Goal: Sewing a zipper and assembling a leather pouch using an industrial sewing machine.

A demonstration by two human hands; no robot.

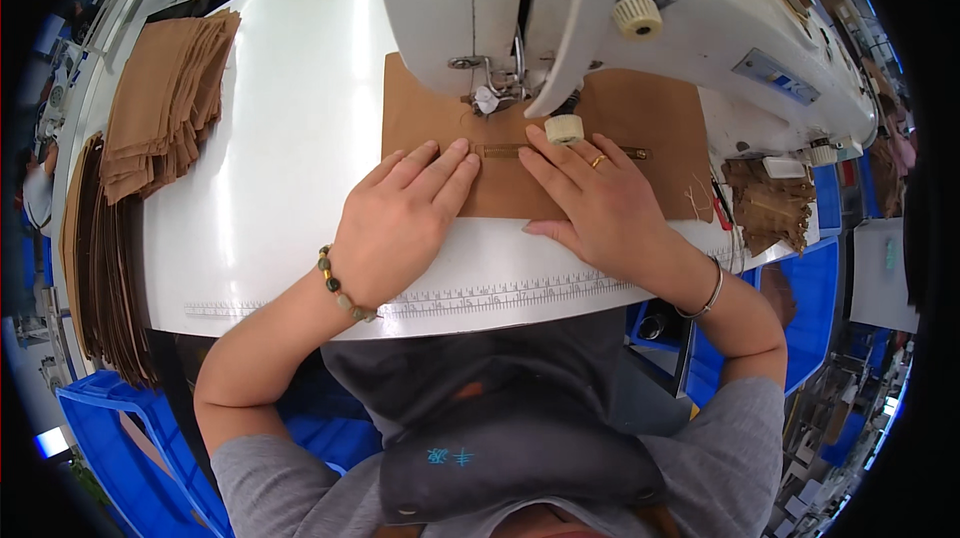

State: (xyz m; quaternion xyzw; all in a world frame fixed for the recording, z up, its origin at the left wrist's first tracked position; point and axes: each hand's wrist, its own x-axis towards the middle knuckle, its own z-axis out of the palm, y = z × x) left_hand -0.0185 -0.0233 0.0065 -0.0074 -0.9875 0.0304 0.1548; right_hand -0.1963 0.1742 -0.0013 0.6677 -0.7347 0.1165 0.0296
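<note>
A brown fabric panel (600, 98) lies flat on the white sewing table, partly under the head of a white sewing machine (440, 8). Across its middle runs a narrow slot with a zipper (505, 151) in it. My left hand (405, 213) rests flat on the panel's left part, fingers stretched toward the slot's left end. My right hand (595, 193) lies over the right part of the slot, fingers spread, the thumb at the panel's near edge. Just beyond my fingertips is the presser foot (488, 98); whether it touches the fabric I cannot tell.
Stacked brown fabric pieces (165, 98) lie at the table's left, with a darker stack (105, 258) hanging over the edge. Small brown pieces (770, 203) and red-handled snips (722, 213) are at right. Blue bins (120, 438) stand below. A printed ruler (480, 296) follows the front edge.
</note>
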